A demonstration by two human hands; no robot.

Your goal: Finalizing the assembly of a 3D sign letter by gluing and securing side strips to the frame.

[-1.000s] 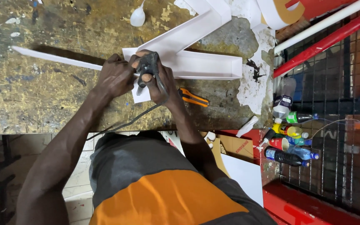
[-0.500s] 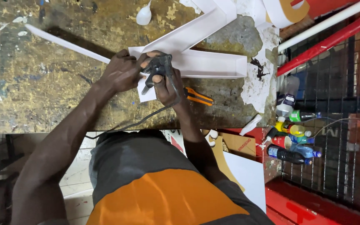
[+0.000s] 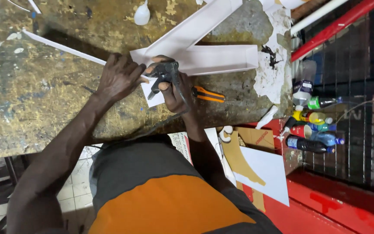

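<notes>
Right hand (image 3: 174, 93) grips a dark corded tool (image 3: 164, 73); left hand (image 3: 118, 78) pinches a white strip (image 3: 66, 47).

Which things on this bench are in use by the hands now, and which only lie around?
In use:
left hand on white strip
right hand holding dark corded tool
white channel piece

Lying about:
orange-handled cutter
white squeeze bottle
bottles

orange cutter (image 3: 208, 94), bottles (image 3: 310, 125), cardboard (image 3: 243, 151)

Paint-stained workbench (image 3: 31, 95), tiled floor (image 3: 81, 173)
</notes>
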